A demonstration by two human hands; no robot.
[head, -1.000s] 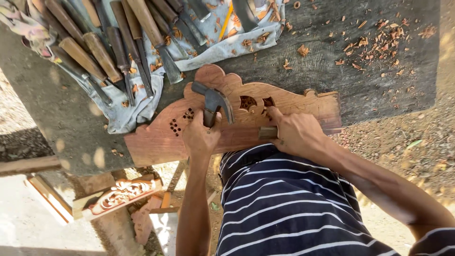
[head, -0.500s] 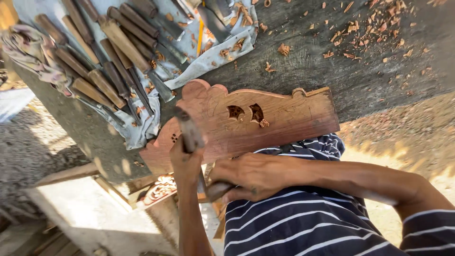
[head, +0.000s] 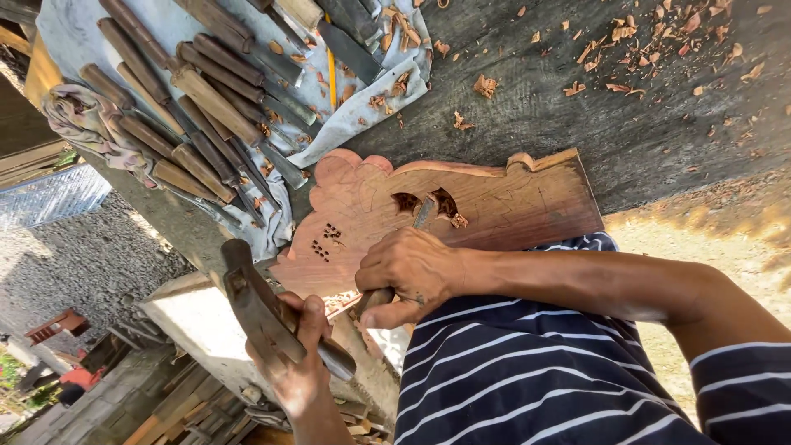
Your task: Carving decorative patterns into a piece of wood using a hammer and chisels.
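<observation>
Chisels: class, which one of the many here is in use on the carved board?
The chisel gripped by the right hand, its blade at the board's cut-outs; the others lie on the cloth.

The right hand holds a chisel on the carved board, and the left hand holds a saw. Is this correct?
Not quite. The left hand holds a hammer, not a saw, as the head view shows. The right hand does hold a chisel on the carved board.
</observation>
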